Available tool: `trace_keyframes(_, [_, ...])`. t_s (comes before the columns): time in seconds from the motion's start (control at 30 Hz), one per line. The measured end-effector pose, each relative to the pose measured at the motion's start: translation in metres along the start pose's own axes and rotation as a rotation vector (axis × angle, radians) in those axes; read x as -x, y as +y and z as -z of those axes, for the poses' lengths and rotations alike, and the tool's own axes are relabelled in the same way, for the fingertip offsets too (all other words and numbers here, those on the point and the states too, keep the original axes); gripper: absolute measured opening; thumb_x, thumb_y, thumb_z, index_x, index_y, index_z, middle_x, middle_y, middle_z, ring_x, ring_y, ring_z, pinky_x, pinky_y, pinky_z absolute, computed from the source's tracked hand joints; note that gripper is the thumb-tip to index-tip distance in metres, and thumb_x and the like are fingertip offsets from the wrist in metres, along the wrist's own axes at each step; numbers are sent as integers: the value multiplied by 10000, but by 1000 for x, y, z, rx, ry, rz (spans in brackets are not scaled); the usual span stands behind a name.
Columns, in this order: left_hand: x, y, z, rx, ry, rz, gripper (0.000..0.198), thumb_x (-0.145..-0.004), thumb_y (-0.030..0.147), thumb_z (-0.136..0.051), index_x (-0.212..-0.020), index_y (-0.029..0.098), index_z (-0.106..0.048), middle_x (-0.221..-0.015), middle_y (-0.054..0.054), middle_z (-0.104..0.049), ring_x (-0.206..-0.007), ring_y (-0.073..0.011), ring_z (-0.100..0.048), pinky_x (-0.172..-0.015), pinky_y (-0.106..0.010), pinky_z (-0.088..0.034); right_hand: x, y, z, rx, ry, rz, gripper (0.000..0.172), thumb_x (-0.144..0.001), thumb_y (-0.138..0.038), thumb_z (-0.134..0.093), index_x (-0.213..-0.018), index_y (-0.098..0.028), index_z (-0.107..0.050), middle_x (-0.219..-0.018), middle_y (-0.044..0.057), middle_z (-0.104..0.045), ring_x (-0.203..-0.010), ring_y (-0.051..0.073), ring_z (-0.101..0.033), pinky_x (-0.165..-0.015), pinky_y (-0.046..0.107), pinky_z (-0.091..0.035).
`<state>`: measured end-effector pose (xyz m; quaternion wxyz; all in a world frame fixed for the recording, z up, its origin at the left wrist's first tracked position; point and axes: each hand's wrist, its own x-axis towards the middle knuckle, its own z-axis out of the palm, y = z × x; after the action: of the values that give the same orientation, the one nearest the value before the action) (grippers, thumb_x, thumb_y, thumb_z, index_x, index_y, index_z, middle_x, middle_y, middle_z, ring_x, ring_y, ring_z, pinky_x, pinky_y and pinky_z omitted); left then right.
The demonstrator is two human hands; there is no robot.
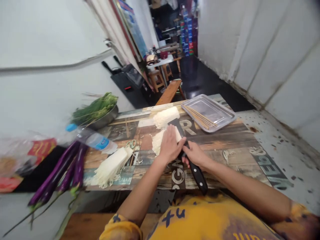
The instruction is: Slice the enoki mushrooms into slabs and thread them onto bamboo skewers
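My left hand (169, 143) lies flat, fingers stretched out, on a bunch of white enoki mushrooms (157, 141). Its thumb reaches the dark blade of a knife (198, 175) along the bunch's right side. My right hand (193, 153) is closed around the knife near where blade and handle meet; the black riveted handle sticks out toward my body. Part of the blade is hidden by my hands. Just beyond lies a second enoki bunch (167, 116), and a third enoki bunch (116, 166) rests at the left on the patterned table (215, 146).
A metal tray (225, 118) with thin wooden skewers (200, 116) sits at the far right. On the left are a plastic bottle (100, 141), purple eggplants (57, 170) and a metal bowl (107, 118) of leafy greens (96, 108). A wooden bench (170, 91) stands beyond the table.
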<state>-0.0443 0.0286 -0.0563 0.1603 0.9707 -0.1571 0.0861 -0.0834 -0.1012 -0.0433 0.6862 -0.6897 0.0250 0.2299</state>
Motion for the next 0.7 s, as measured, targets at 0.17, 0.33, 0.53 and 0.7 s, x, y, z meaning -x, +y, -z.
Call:
trace_keyframes(0.17, [-17, 24, 49, -39, 189, -53, 767, -908, 584, -267, -1435, 30, -216, -1525, -206, -213, -1434, -248, -129, -1165, -425, -156, 16, -38, 10, 130, 52, 177, 168, -864, -368, -447, -830, -207, -413, -474, -55, -556, -319, 87, -454, -316, 185, -404])
trace_keyframes(0.33, [-17, 16, 99, -191, 335, 14, 749, -909, 579, -276, -1416, 28, -273, -1508, -190, -277, -1427, -244, -170, -1172, -406, -102, 10, -70, -15, 145, -65, 256, 325, -831, -515, -491, -731, -212, -433, -454, -35, -528, -320, 94, -446, -324, 205, -384])
trace_keyframes(0.53, [36, -73, 106, -257, 250, 316, 745, -891, 556, -343, -1385, -2, -343, -1475, -210, -335, -1394, -295, -259, -1150, -413, -179, -31, -56, -98, 42, -416, 90, 187, -892, -372, -438, -798, -211, -440, -513, -41, -550, -370, 78, -431, -384, 193, -403])
trace_keyframes(0.7, [84, -153, 87, -296, 152, 476, 646, -893, 531, -344, -1296, 37, -447, -1375, -221, -469, -1323, -309, -388, -1085, -424, -283, -59, -36, -167, 106, -524, -41, 171, -902, -288, -437, -746, -219, -448, -511, -15, -568, -411, 98, -467, -461, 236, -456])
